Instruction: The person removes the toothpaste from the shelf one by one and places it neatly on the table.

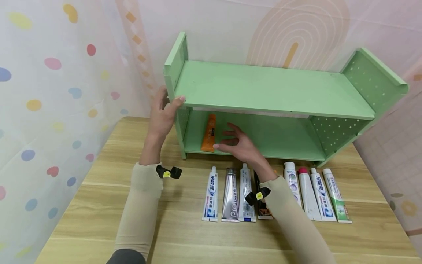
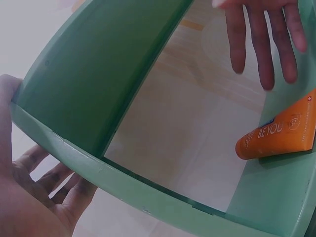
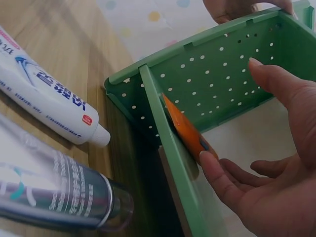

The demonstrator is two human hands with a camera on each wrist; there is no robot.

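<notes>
My left hand (image 1: pixel 159 119) grips the left side panel of a green two-tier shelf (image 1: pixel 270 88), thumb on the front edge and fingers round the outside. On the lower tier, near that panel, lies an orange tube (image 1: pixel 208 135), its flat end toward the front edge. "BE YOU" is printed on the tube (image 2: pixel 276 131) in the left wrist view. Just right of the tube is my right hand (image 1: pixel 242 146), fingers spread and holding nothing. A fingertip of the right hand (image 3: pixel 271 192) overlaps the tube's end in the right wrist view.
In front of the shelf, a row of toothpaste tubes lies on the wooden table (image 1: pixel 99 205), among them a blue-and-white one (image 1: pixel 211 196), a silver one (image 1: pixel 230 198) and a green-and-white one (image 1: pixel 337 196). My right forearm crosses over the row. A patterned curtain (image 1: pixel 82 73) hangs behind.
</notes>
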